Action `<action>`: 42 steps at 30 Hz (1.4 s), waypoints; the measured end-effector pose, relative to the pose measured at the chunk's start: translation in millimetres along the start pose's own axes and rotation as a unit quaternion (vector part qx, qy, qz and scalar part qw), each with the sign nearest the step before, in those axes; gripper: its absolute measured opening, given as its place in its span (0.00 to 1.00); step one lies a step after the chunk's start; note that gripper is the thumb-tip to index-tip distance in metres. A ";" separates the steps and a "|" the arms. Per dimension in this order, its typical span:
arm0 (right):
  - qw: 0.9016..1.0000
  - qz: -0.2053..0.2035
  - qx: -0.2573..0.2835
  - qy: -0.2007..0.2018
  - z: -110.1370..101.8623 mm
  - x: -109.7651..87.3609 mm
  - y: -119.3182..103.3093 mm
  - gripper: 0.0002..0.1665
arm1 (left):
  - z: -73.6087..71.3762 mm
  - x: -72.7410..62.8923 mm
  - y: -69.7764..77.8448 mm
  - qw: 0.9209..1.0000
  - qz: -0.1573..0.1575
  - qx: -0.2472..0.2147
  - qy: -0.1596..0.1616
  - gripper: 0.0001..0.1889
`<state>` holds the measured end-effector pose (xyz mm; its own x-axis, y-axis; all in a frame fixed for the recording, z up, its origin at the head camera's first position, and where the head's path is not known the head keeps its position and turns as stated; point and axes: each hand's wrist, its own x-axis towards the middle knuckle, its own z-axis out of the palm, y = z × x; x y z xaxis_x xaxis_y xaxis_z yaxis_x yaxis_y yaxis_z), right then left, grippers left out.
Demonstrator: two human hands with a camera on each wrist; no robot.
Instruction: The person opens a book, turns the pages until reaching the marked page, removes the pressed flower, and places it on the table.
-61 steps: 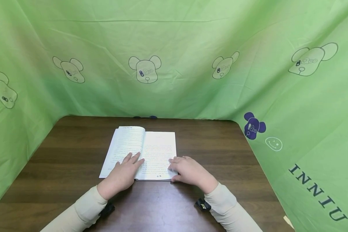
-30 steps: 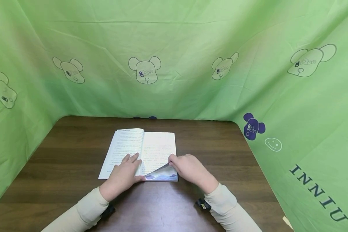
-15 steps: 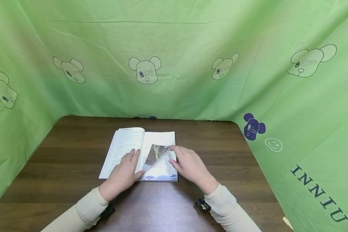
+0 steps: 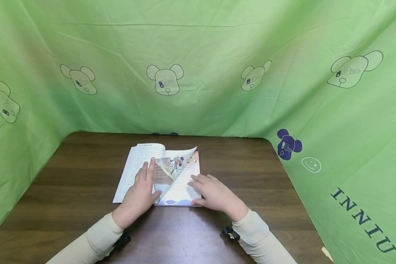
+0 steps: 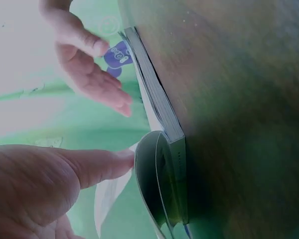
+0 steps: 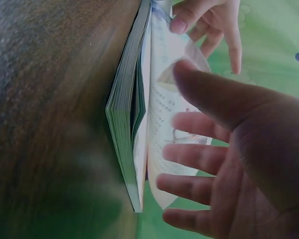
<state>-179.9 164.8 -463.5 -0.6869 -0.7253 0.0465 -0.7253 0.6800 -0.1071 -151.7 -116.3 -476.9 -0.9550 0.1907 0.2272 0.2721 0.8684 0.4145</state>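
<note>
An open book (image 4: 128, 176) with printed pages lies on the wooden table. One page (image 4: 176, 165) is curled up off its right half, showing a coloured picture on its back. My left hand (image 4: 136, 194) rests over the left half near the spine, fingers straight, thumb against the turning page. In the left wrist view the left thumb (image 5: 102, 167) touches the curved paper by the spine. My right hand (image 4: 214, 192) is at the book's lower right edge, fingers spread and holding nothing. From the right wrist view, the right hand (image 6: 239, 149) hovers beside the page block (image 6: 127, 99).
The brown table (image 4: 244, 168) extends around the book. A green cloth (image 4: 201, 44) with printed bear heads stands behind and at both sides. Dark bands (image 4: 231, 233) sit at the wrists below the pale sleeves.
The right hand pinched the right page's lower corner and lifted it leftward, then let go and drew back to the lower right. The left fingers slid up slightly, thumb now against the turning page.
</note>
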 end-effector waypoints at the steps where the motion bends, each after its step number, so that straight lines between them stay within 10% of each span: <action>1: 1.000 0.001 0.008 -0.015 0.8 -0.9 0.0 0.36 | 0.3 0.2 0.0 1.000 0.001 -0.001 0.004 0.62; 21: 0.998 -0.004 0.010 -0.055 1.2 -1.9 -0.6 0.29 | 1.5 -0.4 -2.9 0.997 0.013 0.070 0.039 0.59; 32: 0.998 -0.002 0.014 -0.062 -1.5 -1.0 -1.2 0.27 | 1.6 -1.9 -2.1 0.994 0.062 0.086 0.023 0.37; 42: 0.997 -0.004 0.024 -0.067 -3.3 -3.1 -0.2 0.24 | 0.1 0.1 -4.6 0.983 0.145 0.087 -0.074 0.36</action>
<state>-177.8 167.2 -460.3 -0.6666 -0.7406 -0.0843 -0.7255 0.6706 -0.1547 -153.1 -120.2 -478.9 -0.8505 0.4950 0.1777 0.5232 0.8306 0.1905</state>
